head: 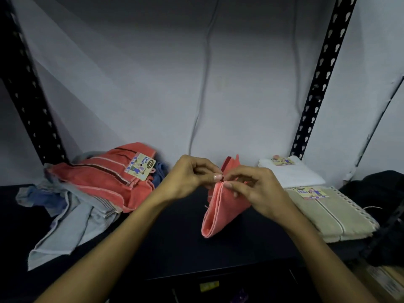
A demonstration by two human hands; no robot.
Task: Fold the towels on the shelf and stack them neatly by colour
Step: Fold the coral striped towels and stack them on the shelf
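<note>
because both our hands meet at the top of the coral towel (220, 212), it hangs doubled over, its fold pointing down and its lower end resting on the dark shelf (170, 241) near the middle. our left hand (188, 179) pinches the upper corners between thumb and curled fingers, and our right hand (254, 188) pinches the same edges from the other side, thumb tips almost touching. we judge this grip is there to line the edges up before the next fold, since the two layers run close and parallel below our fingers.

to the left lies the unfolded heap (72, 206): a striped coral towel (105, 178) with a paper label (140, 166) on top, over blue and pale grey cloth that spills toward the front. it looks like the pile we have not yet sorted. to the right sit the finished ones, a folded white towel (290, 171) at the back and a folded beige towel (328, 213) just in front of it, each with its label up, kept apart by colour. no coral stack shows yet, so we judge this piece will start one, likely in the bare stretch of shelf between heap and stacks.

a dark bundle (380, 206) sits at the far right; we cannot tell what it is.
</note>
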